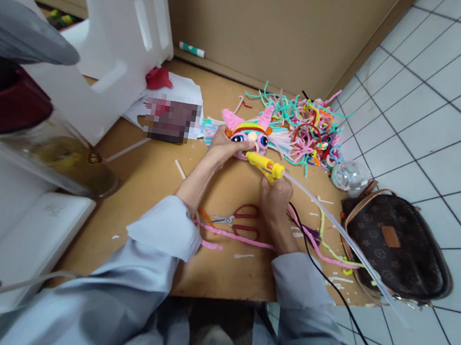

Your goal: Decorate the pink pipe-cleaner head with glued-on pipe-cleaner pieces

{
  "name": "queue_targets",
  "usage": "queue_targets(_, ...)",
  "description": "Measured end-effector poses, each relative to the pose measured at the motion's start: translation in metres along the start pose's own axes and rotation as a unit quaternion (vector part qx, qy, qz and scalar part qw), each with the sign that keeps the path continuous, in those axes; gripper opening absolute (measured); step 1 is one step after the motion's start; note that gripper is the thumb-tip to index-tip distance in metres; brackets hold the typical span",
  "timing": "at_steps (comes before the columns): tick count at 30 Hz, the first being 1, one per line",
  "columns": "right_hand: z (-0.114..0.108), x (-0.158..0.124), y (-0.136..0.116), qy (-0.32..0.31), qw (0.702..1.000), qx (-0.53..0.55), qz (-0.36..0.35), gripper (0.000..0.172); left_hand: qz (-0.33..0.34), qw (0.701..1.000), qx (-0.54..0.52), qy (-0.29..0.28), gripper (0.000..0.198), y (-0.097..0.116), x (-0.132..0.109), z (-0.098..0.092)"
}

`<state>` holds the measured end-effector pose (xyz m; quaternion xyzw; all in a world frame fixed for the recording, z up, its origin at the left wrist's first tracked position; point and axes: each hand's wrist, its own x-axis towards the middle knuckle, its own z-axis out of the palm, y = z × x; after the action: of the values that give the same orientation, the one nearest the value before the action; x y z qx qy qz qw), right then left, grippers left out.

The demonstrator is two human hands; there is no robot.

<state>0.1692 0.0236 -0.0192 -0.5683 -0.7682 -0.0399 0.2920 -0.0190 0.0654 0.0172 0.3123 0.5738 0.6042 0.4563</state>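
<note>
Head view: beyond the scissors (pixel 229 219), the left hand (pixel 222 146) grips a fuzzy pink-eared figure (pixel 252 136), thumb hiding part of its face; nearer them, the right hand (pixel 276 197) is wrapped around a smooth yellow glue gun (pixel 261 164), covering its handle.

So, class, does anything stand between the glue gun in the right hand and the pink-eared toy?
Nothing visible does. The glue gun in the right hand has its tip near the lower edge of the toy, with the left hand close beside it.
</note>
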Motion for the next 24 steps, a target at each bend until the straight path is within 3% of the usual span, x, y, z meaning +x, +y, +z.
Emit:
queue_targets(4, 0.002, 0.0, 0.001, -0.009, 1.0, 0.007, 0.014, 0.029, 0.001, 1.0, 0.024, 0.007, 0.067, -0.002, 0.002, -0.001)
queue_targets(11, 0.007, -0.002, 0.007, 0.036, 0.999, 0.038, -0.01, 0.027, 0.01, 1.0, 0.018, -0.003, 0.065, -0.005, 0.004, -0.001)
queue_targets(24, 0.004, -0.001, 0.002, 0.027, 0.998, 0.056, -0.008, 0.024, 0.024, 0.999, 0.017, -0.031, 0.067, -0.012, 0.012, -0.004)
